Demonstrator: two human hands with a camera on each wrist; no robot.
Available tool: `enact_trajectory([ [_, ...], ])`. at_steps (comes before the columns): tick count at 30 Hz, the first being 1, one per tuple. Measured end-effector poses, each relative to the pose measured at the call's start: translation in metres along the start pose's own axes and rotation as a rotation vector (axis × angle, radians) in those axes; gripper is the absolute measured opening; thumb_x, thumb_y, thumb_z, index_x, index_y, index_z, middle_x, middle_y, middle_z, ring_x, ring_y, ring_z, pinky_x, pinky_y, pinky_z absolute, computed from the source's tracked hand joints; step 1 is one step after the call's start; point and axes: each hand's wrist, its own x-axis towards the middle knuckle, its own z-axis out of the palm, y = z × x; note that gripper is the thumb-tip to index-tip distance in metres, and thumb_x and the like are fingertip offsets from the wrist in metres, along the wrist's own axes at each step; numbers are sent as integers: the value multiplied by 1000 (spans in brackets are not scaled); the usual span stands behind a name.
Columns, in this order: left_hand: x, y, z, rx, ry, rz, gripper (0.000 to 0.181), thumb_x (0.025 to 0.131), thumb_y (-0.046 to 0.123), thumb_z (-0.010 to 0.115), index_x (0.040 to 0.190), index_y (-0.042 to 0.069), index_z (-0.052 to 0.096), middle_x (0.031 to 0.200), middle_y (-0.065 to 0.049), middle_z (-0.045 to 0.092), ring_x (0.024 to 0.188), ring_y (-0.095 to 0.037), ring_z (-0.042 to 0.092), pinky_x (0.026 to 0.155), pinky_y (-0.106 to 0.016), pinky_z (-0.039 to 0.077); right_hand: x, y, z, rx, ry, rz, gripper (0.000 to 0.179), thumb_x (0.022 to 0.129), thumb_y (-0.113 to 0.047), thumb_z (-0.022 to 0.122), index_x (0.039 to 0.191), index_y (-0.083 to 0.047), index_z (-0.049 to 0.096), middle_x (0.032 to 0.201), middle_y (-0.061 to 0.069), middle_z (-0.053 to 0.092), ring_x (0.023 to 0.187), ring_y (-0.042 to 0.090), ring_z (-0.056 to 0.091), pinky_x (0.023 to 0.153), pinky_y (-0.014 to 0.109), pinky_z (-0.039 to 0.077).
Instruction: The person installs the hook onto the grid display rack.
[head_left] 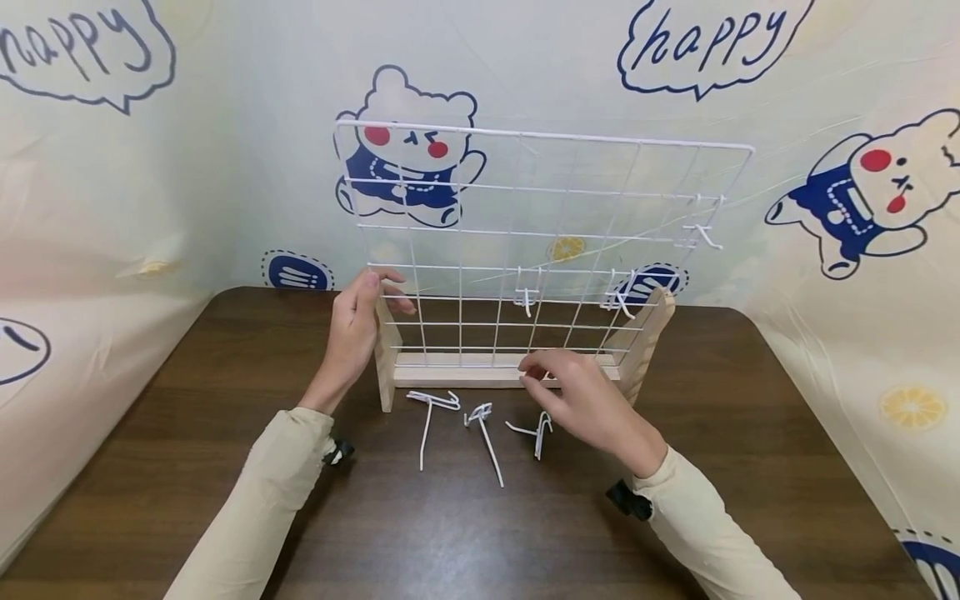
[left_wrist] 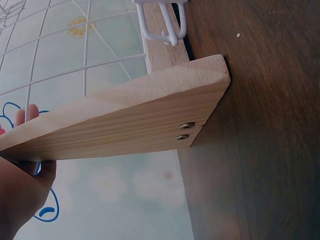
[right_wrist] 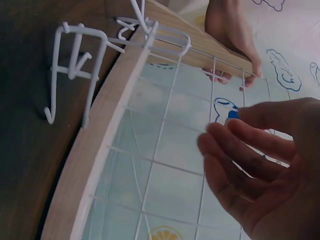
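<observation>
A white wire grid rack (head_left: 461, 323) stands upright in a wooden base with two side panels. My left hand (head_left: 358, 312) grips the left wooden side panel (left_wrist: 130, 112), with fingers on both sides of its edge. In front of the lower grid hovers my right hand (head_left: 581, 392), its fingers loosely curled and nothing between them in the right wrist view. Below it on the table lies a white wire hook (head_left: 540, 435). Two more hooks, a middle one (head_left: 483, 433) and a left one (head_left: 427, 425), lie in front of the base.
On the grid hang three white hooks: one near the middle (head_left: 527, 298), one to its right (head_left: 619, 302) and one higher at the right edge (head_left: 699, 236). The brown table (head_left: 420, 542) ends at a patterned cloth backdrop (head_left: 262, 167) behind the rack.
</observation>
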Motion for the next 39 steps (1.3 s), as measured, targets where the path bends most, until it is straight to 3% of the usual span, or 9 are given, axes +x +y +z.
enact_trajectory([
  [9, 1, -3, 1, 0, 2, 7, 38, 109, 15, 32, 110, -11, 60, 88, -39, 61, 79, -48, 64, 81, -34, 59, -5, 4, 9, -44, -216, 36, 9, 92, -14, 70, 99, -10, 72, 88, -5, 70, 79, 11, 65, 73, 30, 55],
  [16, 1, -4, -1, 2, 3, 9, 39, 109, 15, 31, 111, -12, 59, 88, -39, 61, 79, -47, 63, 81, -34, 59, -6, 7, 14, -43, -341, 54, 8, 90, -14, 72, 96, -9, 72, 86, -3, 70, 79, 10, 65, 72, 32, 56],
  [21, 1, -3, 0, 13, -3, 4, 41, 109, 15, 31, 113, -18, 55, 89, -38, 61, 79, -45, 64, 81, -33, 59, -9, 11, 19, -54, -375, 55, 11, 88, -12, 74, 98, -6, 72, 89, 1, 72, 81, 12, 68, 73, 33, 57],
  [30, 1, -1, 2, 14, -2, 9, 41, 109, 14, 31, 112, -18, 55, 88, -39, 60, 78, -45, 64, 80, -33, 60, -13, 15, 23, -41, -443, 78, 14, 86, -8, 75, 98, -4, 70, 89, 3, 71, 82, 16, 67, 74, 35, 56],
  [35, 1, -3, 1, 9, 2, 15, 40, 108, 14, 31, 111, -17, 56, 86, -39, 60, 77, -46, 63, 79, -33, 60, -14, 16, 26, -69, -481, 80, 10, 85, -14, 78, 86, -11, 69, 77, -4, 65, 68, 11, 56, 62, 29, 49],
  [39, 2, -18, -2, 1, 7, 26, 39, 109, 15, 31, 111, -13, 59, 85, -37, 62, 76, -43, 64, 77, -34, 59, -15, 15, 26, -122, -481, 70, 16, 81, -18, 82, 75, -12, 68, 72, -4, 63, 64, 9, 50, 58, 27, 46],
])
